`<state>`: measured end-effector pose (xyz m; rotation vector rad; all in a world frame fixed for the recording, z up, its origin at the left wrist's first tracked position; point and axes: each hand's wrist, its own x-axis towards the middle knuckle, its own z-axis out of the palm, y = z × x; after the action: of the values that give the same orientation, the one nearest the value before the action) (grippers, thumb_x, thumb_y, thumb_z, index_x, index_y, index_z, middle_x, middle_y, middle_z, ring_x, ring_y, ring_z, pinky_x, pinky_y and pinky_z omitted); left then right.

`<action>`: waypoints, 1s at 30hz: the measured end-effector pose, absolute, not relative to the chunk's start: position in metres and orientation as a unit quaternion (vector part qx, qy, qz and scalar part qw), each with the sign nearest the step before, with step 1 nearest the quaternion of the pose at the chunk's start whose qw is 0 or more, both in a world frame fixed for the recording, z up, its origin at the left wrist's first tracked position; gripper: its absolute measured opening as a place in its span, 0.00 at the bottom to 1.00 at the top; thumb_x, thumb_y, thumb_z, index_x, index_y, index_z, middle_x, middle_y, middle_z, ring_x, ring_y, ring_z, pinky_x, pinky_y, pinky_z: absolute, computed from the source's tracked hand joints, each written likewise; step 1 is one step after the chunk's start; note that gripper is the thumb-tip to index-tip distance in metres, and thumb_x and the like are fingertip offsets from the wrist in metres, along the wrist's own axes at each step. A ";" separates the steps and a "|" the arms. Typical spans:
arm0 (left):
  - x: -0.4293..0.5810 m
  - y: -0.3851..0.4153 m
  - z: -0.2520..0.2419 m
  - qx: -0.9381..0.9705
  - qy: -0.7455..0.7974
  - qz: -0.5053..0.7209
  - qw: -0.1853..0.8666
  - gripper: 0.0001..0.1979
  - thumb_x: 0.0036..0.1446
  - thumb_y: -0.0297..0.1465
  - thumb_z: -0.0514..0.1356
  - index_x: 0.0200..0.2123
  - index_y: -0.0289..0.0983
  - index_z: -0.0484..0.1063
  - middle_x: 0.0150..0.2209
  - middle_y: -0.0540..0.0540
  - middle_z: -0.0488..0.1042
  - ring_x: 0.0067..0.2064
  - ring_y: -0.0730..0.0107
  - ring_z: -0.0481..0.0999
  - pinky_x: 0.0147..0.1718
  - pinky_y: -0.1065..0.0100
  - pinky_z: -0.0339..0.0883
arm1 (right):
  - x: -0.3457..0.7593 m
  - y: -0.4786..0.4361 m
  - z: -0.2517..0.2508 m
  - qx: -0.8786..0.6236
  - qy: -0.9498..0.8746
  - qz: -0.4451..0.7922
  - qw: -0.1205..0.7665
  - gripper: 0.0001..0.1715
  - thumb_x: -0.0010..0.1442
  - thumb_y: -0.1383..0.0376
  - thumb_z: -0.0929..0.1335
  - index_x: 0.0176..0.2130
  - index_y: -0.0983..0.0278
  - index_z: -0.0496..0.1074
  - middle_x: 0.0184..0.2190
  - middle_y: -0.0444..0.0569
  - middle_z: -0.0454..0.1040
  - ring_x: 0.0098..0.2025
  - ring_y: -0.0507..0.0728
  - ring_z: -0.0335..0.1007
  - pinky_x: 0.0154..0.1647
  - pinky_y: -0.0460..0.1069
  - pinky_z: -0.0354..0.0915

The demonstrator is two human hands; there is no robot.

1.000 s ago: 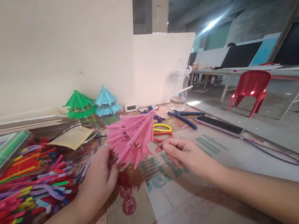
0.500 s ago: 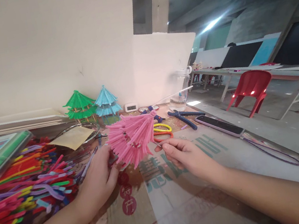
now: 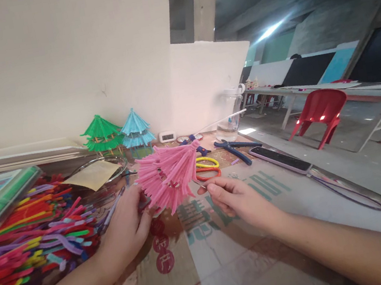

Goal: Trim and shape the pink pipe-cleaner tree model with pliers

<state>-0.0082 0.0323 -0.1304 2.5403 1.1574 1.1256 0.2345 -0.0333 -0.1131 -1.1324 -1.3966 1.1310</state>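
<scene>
A pink two-tiered pavilion model (image 3: 172, 175) of fuzzy pipe cleaners is held tilted above the table, its peak pointing to the upper right. My left hand (image 3: 130, 217) is closed around its underside, with the fingertips partly hidden behind the pink strips. At the roof's right edge, my right hand (image 3: 229, 197) pinches thumb against forefinger on something thin, too small to name. Against the white board stand a green pavilion model (image 3: 100, 134) and a light blue pavilion model (image 3: 135, 130), similarly tiered.
Many-coloured pipe cleaners (image 3: 34, 239) pile up at the left beside a clear plastic case (image 3: 1, 200). Behind my hands lie yellow-and-orange-handled scissors (image 3: 207, 164), blue-handled pliers (image 3: 237, 146) and a phone (image 3: 280, 160). A clear water bottle (image 3: 227, 114) stands near the table's right edge.
</scene>
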 end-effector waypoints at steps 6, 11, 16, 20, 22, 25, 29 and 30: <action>-0.009 0.033 -0.133 0.844 0.376 0.378 0.058 0.11 0.56 0.29 0.52 0.44 0.39 0.64 0.43 0.40 0.72 0.45 0.54 0.71 0.45 0.54 0.66 | 0.234 -0.032 -0.114 -0.460 -0.560 0.482 0.493 0.32 0.49 0.39 0.68 0.32 0.65 0.70 0.16 0.35 0.54 0.18 0.47 0.45 0.18 0.45 0.43; -0.009 0.033 -0.132 0.845 0.377 0.374 0.058 0.12 0.57 0.29 0.52 0.45 0.38 0.64 0.45 0.39 0.72 0.47 0.53 0.71 0.45 0.54 0.66 | 0.233 -0.032 -0.114 -0.461 -0.547 0.494 0.494 0.31 0.50 0.40 0.68 0.33 0.65 0.70 0.15 0.34 0.53 0.17 0.46 0.43 0.18 0.45 0.41; -0.009 0.033 -0.131 0.846 0.375 0.373 0.064 0.11 0.57 0.30 0.51 0.44 0.39 0.64 0.44 0.40 0.71 0.47 0.54 0.71 0.46 0.55 0.65 | 0.233 -0.034 -0.111 -0.467 -0.558 0.478 0.492 0.31 0.50 0.40 0.68 0.32 0.66 0.70 0.15 0.34 0.54 0.17 0.47 0.45 0.18 0.45 0.43; -0.009 0.033 -0.131 0.847 0.375 0.372 0.060 0.10 0.57 0.30 0.52 0.44 0.39 0.64 0.43 0.41 0.72 0.46 0.54 0.72 0.44 0.56 0.66 | 0.233 -0.034 -0.112 -0.463 -0.553 0.491 0.489 0.30 0.49 0.40 0.69 0.31 0.65 0.70 0.15 0.34 0.54 0.17 0.47 0.45 0.18 0.45 0.41; -0.009 0.033 -0.131 0.847 0.374 0.374 0.058 0.10 0.58 0.29 0.51 0.44 0.39 0.64 0.44 0.40 0.72 0.46 0.54 0.72 0.44 0.56 0.66 | 0.233 -0.033 -0.113 -0.460 -0.551 0.493 0.492 0.30 0.49 0.40 0.69 0.31 0.65 0.69 0.15 0.34 0.54 0.17 0.47 0.44 0.18 0.45 0.41; -0.008 0.032 -0.131 0.846 0.372 0.377 0.060 0.11 0.57 0.29 0.51 0.45 0.38 0.64 0.44 0.40 0.72 0.46 0.54 0.72 0.45 0.55 0.65 | 0.233 -0.033 -0.113 -0.460 -0.554 0.485 0.497 0.31 0.50 0.40 0.68 0.32 0.65 0.70 0.15 0.34 0.53 0.17 0.47 0.44 0.18 0.45 0.42; -0.008 0.032 -0.131 0.843 0.383 0.373 0.063 0.09 0.57 0.30 0.51 0.42 0.38 0.64 0.41 0.41 0.71 0.44 0.55 0.71 0.44 0.55 0.65 | 0.234 -0.033 -0.111 -0.468 -0.565 0.463 0.497 0.31 0.51 0.40 0.68 0.33 0.66 0.71 0.15 0.34 0.54 0.17 0.47 0.46 0.19 0.45 0.44; -0.008 0.032 -0.131 0.842 0.386 0.371 0.063 0.09 0.57 0.31 0.51 0.41 0.38 0.64 0.40 0.41 0.71 0.44 0.55 0.71 0.44 0.55 0.66 | 0.234 -0.033 -0.111 -0.469 -0.568 0.458 0.497 0.31 0.51 0.40 0.67 0.33 0.66 0.71 0.15 0.34 0.54 0.17 0.47 0.46 0.19 0.45 0.45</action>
<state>-0.0081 0.0319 -0.1305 2.5438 1.1673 1.1204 0.2340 -0.0331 -0.1111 -1.1353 -1.3755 1.1095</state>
